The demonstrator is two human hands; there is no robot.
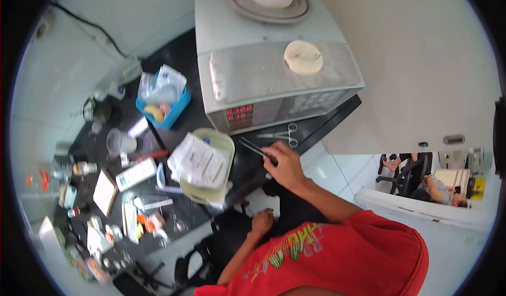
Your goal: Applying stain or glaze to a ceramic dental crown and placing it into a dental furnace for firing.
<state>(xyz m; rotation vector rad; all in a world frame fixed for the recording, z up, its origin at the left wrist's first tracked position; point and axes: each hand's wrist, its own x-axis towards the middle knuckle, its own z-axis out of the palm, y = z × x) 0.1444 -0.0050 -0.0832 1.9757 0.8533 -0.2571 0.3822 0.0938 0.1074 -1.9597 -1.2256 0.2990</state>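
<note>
Tweezers (254,147): one pair. Ring-handled clamp (282,135): one, with two finger rings (293,142). Large grey machine (258,74): one. Cream disc (304,59): one. Round plate (245,3): one. Blue basket (176,109): one. Pale green tray (230,151): one. Dark tabletop (195,219): one. Small bottles (84,168): several, too blurred to count.

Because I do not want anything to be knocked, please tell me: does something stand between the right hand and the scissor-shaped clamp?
Nothing visible does: between the right hand and the scissor-shaped clamp, only black counter shows. The tweezers in that hand point left, toward the pale tray.
</note>
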